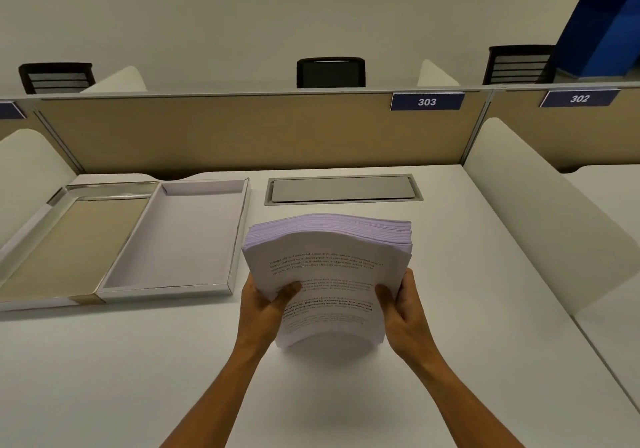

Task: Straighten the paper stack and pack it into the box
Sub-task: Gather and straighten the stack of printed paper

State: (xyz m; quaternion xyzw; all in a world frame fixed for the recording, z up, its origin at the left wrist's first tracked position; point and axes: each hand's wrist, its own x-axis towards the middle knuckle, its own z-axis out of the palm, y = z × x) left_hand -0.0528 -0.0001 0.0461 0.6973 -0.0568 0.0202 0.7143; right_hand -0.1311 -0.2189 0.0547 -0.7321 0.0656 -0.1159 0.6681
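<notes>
A thick stack of printed white paper [329, 267] is held above the desk at centre, bowed upward in the middle, its sheet edges slightly uneven at the top. My left hand [265, 309] grips its left side with the thumb on the top sheet. My right hand [403, 312] grips the right side the same way. The open white box [239, 239] lies flat to the left of the stack, empty, with its hinged lid [69, 250] spread open further left, showing a tan inner face.
A grey metal cable hatch [343, 189] is set into the white desk [467, 274] behind the stack. A tan partition [242, 129] with sign 303 closes the back. White side dividers [540, 212] stand left and right. Black chairs stand beyond the partition.
</notes>
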